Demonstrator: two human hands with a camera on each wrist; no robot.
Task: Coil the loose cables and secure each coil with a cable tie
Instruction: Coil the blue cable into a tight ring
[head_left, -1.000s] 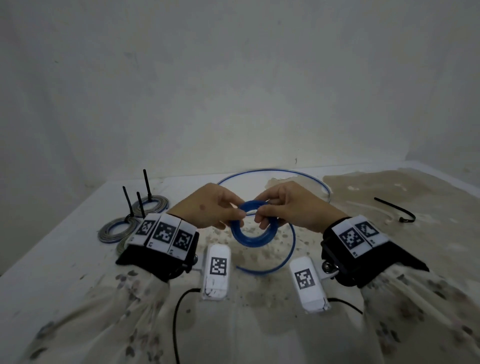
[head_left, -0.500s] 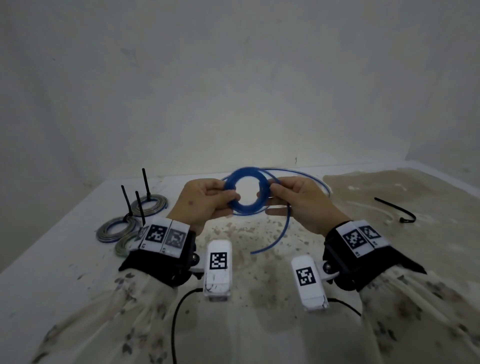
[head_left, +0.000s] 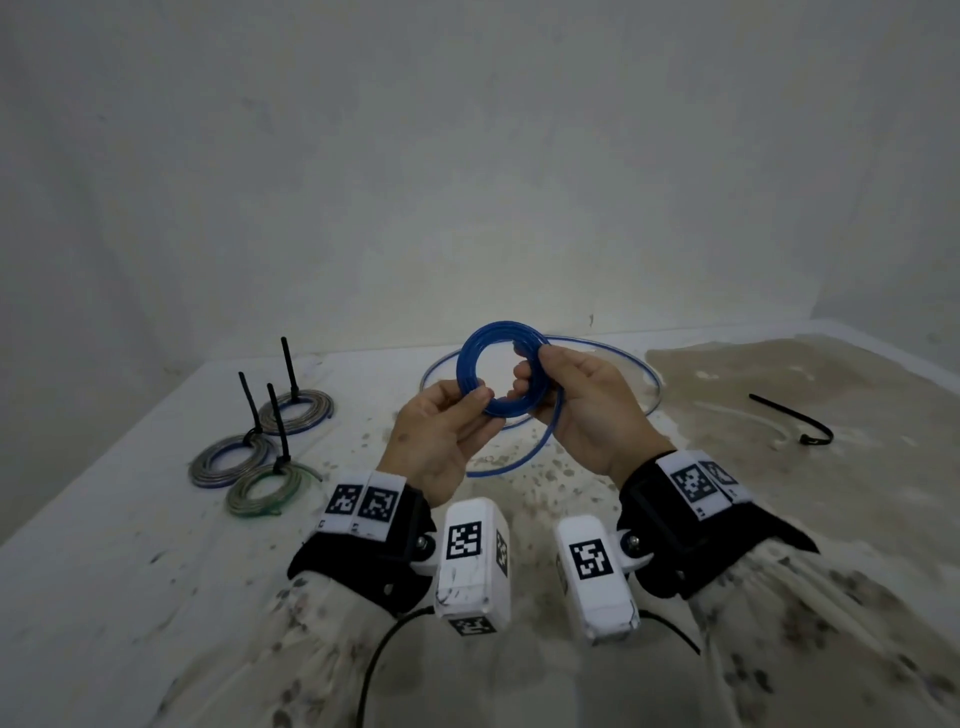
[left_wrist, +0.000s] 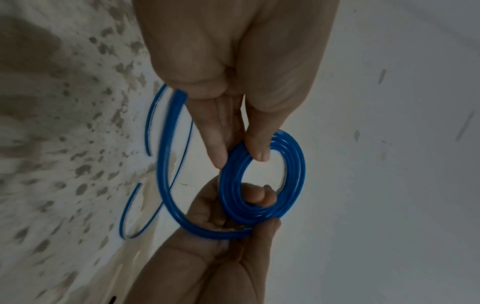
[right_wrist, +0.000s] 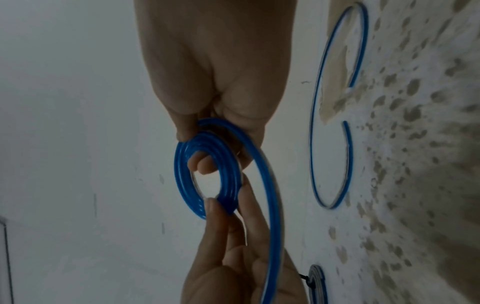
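Observation:
A blue cable coil (head_left: 470, 358) is held upright above the table between both hands. My left hand (head_left: 475, 402) pinches its lower left edge with thumb and fingers. My right hand (head_left: 530, 364) grips the right side, fingers through the ring. In the left wrist view the left hand (left_wrist: 239, 156) pinches the coil (left_wrist: 298, 164). In the right wrist view the right hand (right_wrist: 194, 148) holds the coil (right_wrist: 182, 174). The uncoiled blue tail (head_left: 519, 462) hangs down to the table and runs in a wide loop (head_left: 647, 374) behind my hands. A black cable tie (head_left: 795, 421) lies at the right.
Three coils at the left are each bound with a black tie: one at the back (head_left: 296, 410), one in the middle (head_left: 228, 460), a greenish one nearest (head_left: 265, 488). The stained white table (head_left: 156, 597) meets a wall behind and at the right.
Both hands have lifted the blue coil off the table and turned it upright. The loose tail now trails down from the right hand.

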